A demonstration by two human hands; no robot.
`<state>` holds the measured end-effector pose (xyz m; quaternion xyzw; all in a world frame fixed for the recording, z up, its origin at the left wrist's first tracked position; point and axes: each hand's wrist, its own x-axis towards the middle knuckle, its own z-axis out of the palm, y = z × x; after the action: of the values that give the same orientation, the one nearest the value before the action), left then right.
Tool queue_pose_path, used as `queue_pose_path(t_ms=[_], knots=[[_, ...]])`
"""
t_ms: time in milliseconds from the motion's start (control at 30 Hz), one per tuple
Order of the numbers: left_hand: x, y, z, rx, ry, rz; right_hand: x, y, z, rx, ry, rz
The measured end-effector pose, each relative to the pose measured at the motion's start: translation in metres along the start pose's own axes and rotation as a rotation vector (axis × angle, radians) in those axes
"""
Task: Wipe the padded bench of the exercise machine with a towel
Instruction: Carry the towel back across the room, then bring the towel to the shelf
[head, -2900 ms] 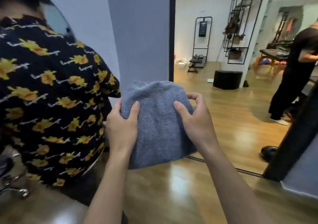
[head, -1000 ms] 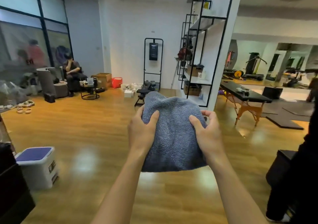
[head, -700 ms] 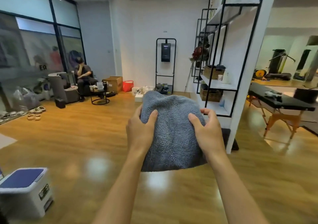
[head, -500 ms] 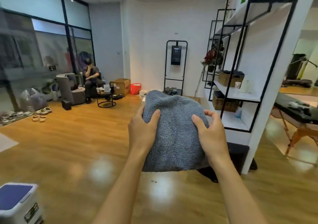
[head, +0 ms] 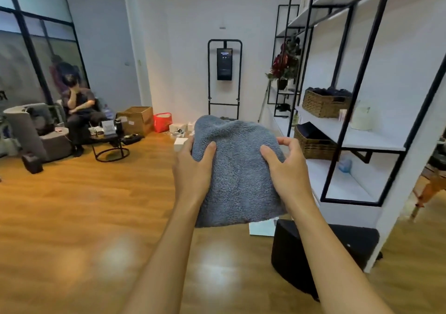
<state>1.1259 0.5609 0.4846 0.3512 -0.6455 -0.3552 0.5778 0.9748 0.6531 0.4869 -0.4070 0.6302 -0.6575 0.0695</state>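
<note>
Wood-plank floor fills most of the view, w/ glare spots near the bottom. At right, a tall white shelving unit w/ black metal frame runs back toward the far wall. Far left, a seated person beside a grey armchair, w/ a small round black side table in front carrying a bottle & small items, too small to ID. Against the back wall a black stand w/ a dark screen.

Low black ottoman sits on the floor at the shelf unit's near end, a white box just beside it.

Grey terry towel, folded/bunched, is held up in mid-air at centre frame, between both hands & clear of any surface. No padded bench can be made out here.

Containers: cardboard box on the floor by the back wall, flaps up, contents not visible; red bag just right of it, contents unclear. Upper wicker basket on a middle shelf holds dark folded cloth heaped to the rim. Lower wicker basket one shelf down, dark fabric inside.

Left hand grips the towel's left edge, thumb on the front, fingers wrapped behind. Right hand pinches the right edge, thumb pressed on front, fingers curled loosely behind & partly lifted.
</note>
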Motion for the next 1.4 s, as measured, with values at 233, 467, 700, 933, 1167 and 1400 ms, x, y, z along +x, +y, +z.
queue_pose_path(t_ms=[233, 467, 700, 933, 1167, 1400], knots=[[0.192, -0.124, 0.099, 0.001, -0.008, -0.04, 0.2, 0.112, 0.11, 0.05, -0.014, 0.024], [0.387, -0.23, 0.196, -0.001, -0.071, -0.038, 0.387, 0.196, 0.201, 0.001, 0.025, 0.078], [0.551, -0.342, 0.336, -0.139, -0.291, -0.095, 0.547, 0.296, 0.25, -0.063, 0.23, 0.127], [0.649, -0.39, 0.522, -0.267, -0.56, -0.077, 0.681, 0.382, 0.217, -0.221, 0.524, 0.172], [0.661, -0.441, 0.701, -0.334, -0.835, -0.069, 0.751, 0.494, 0.153, -0.246, 0.775, 0.254], [0.626, -0.48, 0.847, -0.326, -1.172, -0.101, 0.769, 0.577, 0.102, -0.315, 1.078, 0.438]])
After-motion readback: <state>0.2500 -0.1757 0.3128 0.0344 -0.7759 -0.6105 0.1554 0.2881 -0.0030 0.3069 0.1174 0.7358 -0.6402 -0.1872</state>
